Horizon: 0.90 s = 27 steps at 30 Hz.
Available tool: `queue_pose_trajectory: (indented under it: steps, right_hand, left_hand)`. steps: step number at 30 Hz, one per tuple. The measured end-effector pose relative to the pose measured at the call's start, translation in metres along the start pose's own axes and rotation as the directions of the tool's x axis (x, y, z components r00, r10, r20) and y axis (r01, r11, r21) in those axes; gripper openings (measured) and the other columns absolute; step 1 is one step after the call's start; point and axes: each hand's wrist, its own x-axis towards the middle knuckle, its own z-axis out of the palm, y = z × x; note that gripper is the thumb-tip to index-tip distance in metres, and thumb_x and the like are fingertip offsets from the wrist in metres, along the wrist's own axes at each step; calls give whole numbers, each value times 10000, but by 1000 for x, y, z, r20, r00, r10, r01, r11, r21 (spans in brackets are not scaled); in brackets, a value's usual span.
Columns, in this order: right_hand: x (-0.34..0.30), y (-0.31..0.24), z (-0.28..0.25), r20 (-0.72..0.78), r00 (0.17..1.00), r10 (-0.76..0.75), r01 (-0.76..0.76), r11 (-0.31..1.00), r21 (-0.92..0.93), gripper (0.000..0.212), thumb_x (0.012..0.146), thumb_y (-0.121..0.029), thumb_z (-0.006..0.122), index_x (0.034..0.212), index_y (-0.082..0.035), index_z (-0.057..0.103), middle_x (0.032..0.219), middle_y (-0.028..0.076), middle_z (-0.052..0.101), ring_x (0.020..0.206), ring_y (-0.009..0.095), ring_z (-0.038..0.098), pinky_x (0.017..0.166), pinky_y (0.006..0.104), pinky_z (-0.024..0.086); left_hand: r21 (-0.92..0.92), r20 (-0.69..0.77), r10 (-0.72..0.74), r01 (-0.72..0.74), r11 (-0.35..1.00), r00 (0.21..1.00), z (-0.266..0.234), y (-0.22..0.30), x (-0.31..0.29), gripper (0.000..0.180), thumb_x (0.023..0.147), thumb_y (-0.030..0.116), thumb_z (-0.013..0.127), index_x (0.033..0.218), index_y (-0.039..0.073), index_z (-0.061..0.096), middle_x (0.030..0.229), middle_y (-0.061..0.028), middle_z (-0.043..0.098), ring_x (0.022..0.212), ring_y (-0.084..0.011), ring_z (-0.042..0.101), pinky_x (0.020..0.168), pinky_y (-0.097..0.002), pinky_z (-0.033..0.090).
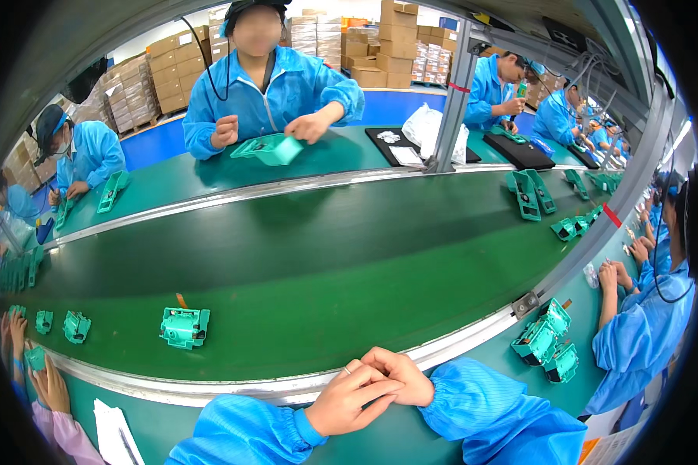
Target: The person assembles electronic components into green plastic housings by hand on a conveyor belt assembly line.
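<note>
Green housings (532, 344) are clustered on the worktop (392, 439); left of them, the left hand (352, 400) and right hand (402, 374) are pressed together; whether anything is pinched cannot be told.

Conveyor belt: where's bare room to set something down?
Bare: the belt between the green housing with the orange strip and the upper-right housings. Crowded: the bench right of the right hand, under clustered green housings.

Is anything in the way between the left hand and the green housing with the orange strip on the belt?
Just the silver rail along the near edge of the belt: it runs between the left hand and the green housing. Past it, only belt surface shows.
</note>
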Motion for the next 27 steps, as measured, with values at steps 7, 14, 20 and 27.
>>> queue_pose_trajectory:
  steps: [7,14,20,27]
  right_hand:
    - [0,8,-3,4,1000,7,-7,1000,5,239,768,-78,619,944,-5,474,794,31,563,724,57,499,591,215,419]
    - [-1,5,0,-28,999,19,-20,1000,-11,226,720,-70,627,896,-33,490,753,26,549,674,72,486,578,229,426]
    - [-2,6,0,-17,1000,16,-16,1000,3,219,728,-65,622,895,-27,486,759,28,552,682,73,490,584,230,429]
    - [-4,8,-2,-10,999,35,-35,999,10,232,734,-75,626,912,-25,486,765,37,563,693,77,508,592,233,439]
  left_hand:
    - [-10,-3,1,-1,1000,1000,3,-3,-1,270,700,44,655,964,97,628,751,-33,475,693,-188,463,614,-292,401]
    - [-16,14,-22,23,1000,1000,4,-3,-5,273,710,55,653,977,106,626,746,-31,469,696,-193,456,616,-291,403]
    - [-20,9,-14,15,1000,1000,4,-2,-5,281,713,56,651,988,108,622,755,-31,468,700,-193,454,616,-289,401]
    - [-29,10,-18,19,999,1000,7,-3,-5,264,718,52,646,977,98,619,784,-34,492,727,-201,469,645,-303,403]
